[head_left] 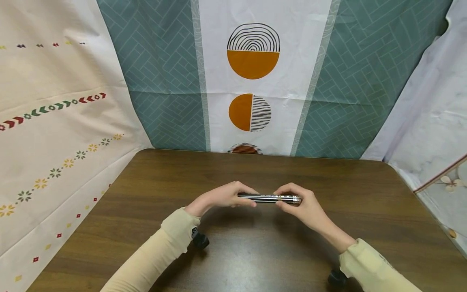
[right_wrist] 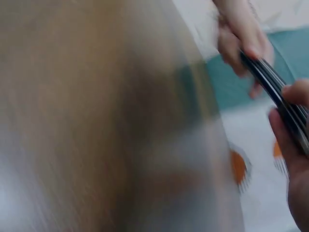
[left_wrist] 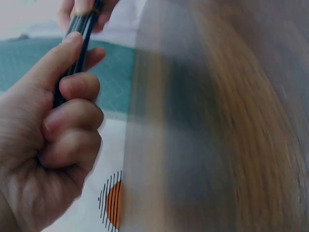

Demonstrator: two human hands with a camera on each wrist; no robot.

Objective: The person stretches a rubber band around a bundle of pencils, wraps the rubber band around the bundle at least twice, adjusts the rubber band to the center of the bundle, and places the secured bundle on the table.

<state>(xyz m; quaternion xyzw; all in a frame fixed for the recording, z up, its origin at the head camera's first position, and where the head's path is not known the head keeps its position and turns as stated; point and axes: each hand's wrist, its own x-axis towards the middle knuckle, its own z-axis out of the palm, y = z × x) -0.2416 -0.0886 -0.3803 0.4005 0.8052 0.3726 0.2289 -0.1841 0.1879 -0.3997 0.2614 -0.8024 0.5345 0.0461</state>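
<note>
A bundle of slim black pencils (head_left: 265, 198) with pale lengthwise stripes is held level above the table, a yellowish band round it near its right end. My left hand (head_left: 228, 195) grips its left end between thumb and fingers. At the other end, my right hand (head_left: 309, 209) pinches it with the thumb below and fingers above. In the left wrist view the left hand (left_wrist: 63, 116) has its fingers curled round the pencils (left_wrist: 86, 41). The right wrist view shows the pencils (right_wrist: 270, 83) running between both hands; part of the right hand (right_wrist: 294, 179) is cut off.
Below the hands lies a brown wooden table (head_left: 175, 174). A green and white patterned cloth (head_left: 168, 81) hangs behind its far edge. Cream cloth (head_left: 54, 142) drapes at the left and white cloth (head_left: 430, 121) at the right.
</note>
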